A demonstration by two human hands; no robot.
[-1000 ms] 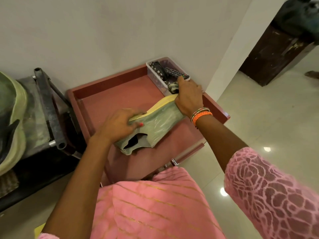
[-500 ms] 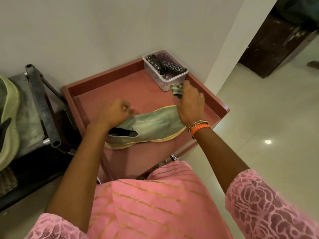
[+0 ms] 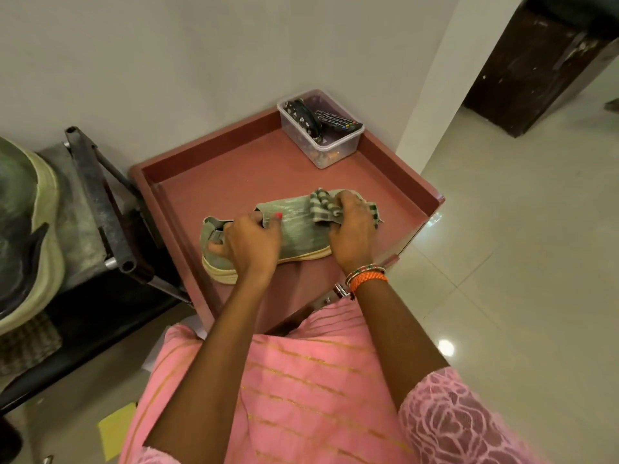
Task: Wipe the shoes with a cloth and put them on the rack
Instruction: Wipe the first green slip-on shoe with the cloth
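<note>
The shoe (image 3: 294, 232) is a grey-green slip-on with a pale sole, lying on its side across the middle of a reddish-brown table (image 3: 207, 189) with a raised rim. It looks light and pretty floppy in the upper, the kind of fabric that gives under a thumb, while the sole edge looks like the only stiff part. So the sensible place to hold it is the heel end, and that's where the left hand (image 3: 251, 244) is: fingers curled round the collar by the opening, thumb on top of the upper, pinning it down. The right hand (image 3: 353, 229) has a checked cloth (image 3: 323, 204) bunched in its fingers, pressed against the toe end, so this reads as the wiping stage, not racking yet. A soft shoe like this probably slides around on a smooth top if nobody anchors it, hence the two-handed setup.

A clear plastic box (image 3: 321, 135) sits in the far corner, well apart from the shoe, with a remote (image 3: 338, 121) and some dark flowery thing in it. The table is pushed up against a plain wall. Left of it is a dark metal rack (image 3: 100, 209), and another shoe (image 3: 30, 229) of the same colour is on it at the frame edge. Glossy pale floor tiles (image 3: 519, 246) off to the right.
</note>
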